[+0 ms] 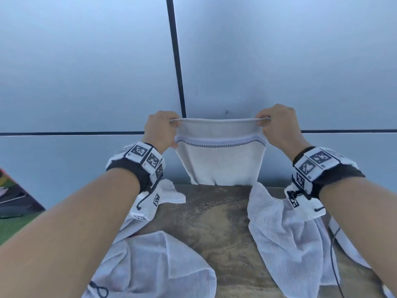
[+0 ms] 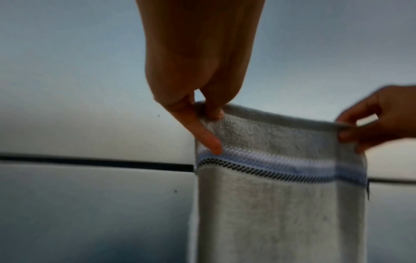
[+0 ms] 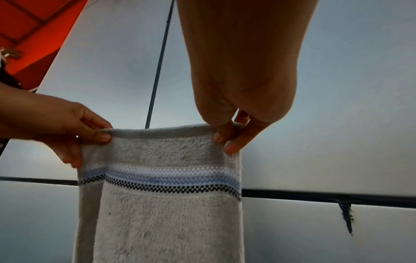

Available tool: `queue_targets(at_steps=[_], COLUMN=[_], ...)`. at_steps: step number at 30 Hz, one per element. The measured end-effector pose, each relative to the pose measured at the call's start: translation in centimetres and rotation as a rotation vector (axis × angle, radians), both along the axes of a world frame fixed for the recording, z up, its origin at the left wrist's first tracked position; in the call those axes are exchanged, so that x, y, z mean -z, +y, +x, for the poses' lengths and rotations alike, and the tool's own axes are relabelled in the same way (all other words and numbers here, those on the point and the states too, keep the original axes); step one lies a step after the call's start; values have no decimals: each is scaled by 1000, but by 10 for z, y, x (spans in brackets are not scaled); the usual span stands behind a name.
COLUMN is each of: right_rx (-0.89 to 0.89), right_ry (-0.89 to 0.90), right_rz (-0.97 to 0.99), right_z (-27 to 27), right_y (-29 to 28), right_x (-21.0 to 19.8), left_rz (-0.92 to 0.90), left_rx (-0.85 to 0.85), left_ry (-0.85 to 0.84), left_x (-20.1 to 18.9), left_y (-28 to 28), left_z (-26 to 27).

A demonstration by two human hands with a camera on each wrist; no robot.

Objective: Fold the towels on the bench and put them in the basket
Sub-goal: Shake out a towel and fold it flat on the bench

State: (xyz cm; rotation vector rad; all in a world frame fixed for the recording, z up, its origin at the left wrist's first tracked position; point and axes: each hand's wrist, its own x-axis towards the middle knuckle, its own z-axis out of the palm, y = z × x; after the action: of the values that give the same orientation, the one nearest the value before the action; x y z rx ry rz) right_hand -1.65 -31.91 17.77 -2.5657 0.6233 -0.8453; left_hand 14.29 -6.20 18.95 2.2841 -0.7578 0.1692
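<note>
**Both hands pinch top corners of striped towel, held up over table**

L hand [image 1: 162, 130] grip: thumb & fingers pressed together on the top-left corner of the grey towel [image 1: 220, 158]. In the left wrist view the thumb sits on the hem and one finger [image 2: 202, 131] lies straight down the towel's side edge, tip near the stripe band. R hand [image 1: 279, 127] grip: same thing on the top-right corner, thumb in front and fingers [image 3: 234, 147] curled behind the hem.

Towel hangs upright btwn the two hands, top hem stretched nearly straight w/ a slight sag. A woven band runs across below the hem: white, then pale blue, then a black-and-white check line. Left side edge looks doubled back in the right wrist view. Lower end reaches down to the far edge of the table [image 1: 214, 222]; can't tell if it touches.

Both wrists wear black straps w/ white marker blocks.

On the table, a dark wooden top: one crumpled white towel [image 1: 154, 265] near-left, another white towel [image 1: 285, 239] at right, both apart from the held one. More white cloth [image 1: 171, 194] lies under the left wrist. A thin black cable [image 1: 333, 254] runs along the right side.

Behind: pale grey wall panels [image 1: 86, 72] w/ dark seams. Red-orange object [image 3: 29, 35] at far left.
</note>
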Motion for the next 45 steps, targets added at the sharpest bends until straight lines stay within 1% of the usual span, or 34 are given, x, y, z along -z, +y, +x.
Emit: queue_targets(at_steps=[2, 4, 5, 8, 10, 12, 14, 17, 20, 27, 32, 37, 41, 43, 45], right_rx=[-3, -7, -10, -16, -27, -65, -95, -69, -46, -53, -25, -10, -32, -66, -119], right_ry=[32, 41, 34, -16, -30, -3, 27, 6, -9, 48, 38, 12, -1, -4, -39], right_rz=[16, 26, 22, -11, 1, 16, 15, 17, 5, 39, 69, 57, 119, 177, 291], right_z=[0, -2, -3, -10, -16, -23, -30, -43, -60, -108, -137, -169, -196, -209, -220], right_y=[-5, -7, -9, -12, -11, -9, -5, 0, 11, 38, 55, 70, 78, 86, 93], right_x=[2, 3, 3, 4, 9, 16, 21, 23, 21, 26, 25, 8, -8, -15, -19], left_rz=[-163, -251, -257, -233, -164, -86, -53, 3, 56, 76, 52, -44, -23, -99, -180], left_rx=[42, 41, 38, 59, 72, 65, 58, 67, 76, 116, 127, 93, 98, 114, 133], left_ry=[124, 133, 117, 45, 19, 3, 48, 114, 95, 73, 59, 82, -42, -38, -16], left_x=[5, 8, 9, 7, 10, 17, 24, 31, 33, 33, 23, 6, -8, -11, -13], left_y=[-4, -6, -7, -4, 3, 15, 29, 45, 55, 84, 100, 117, 128, 135, 142], left_z=[2, 7, 8, 2, -2, -4, -7, -16, -25, -61, -86, -109, -130, -139, -148])
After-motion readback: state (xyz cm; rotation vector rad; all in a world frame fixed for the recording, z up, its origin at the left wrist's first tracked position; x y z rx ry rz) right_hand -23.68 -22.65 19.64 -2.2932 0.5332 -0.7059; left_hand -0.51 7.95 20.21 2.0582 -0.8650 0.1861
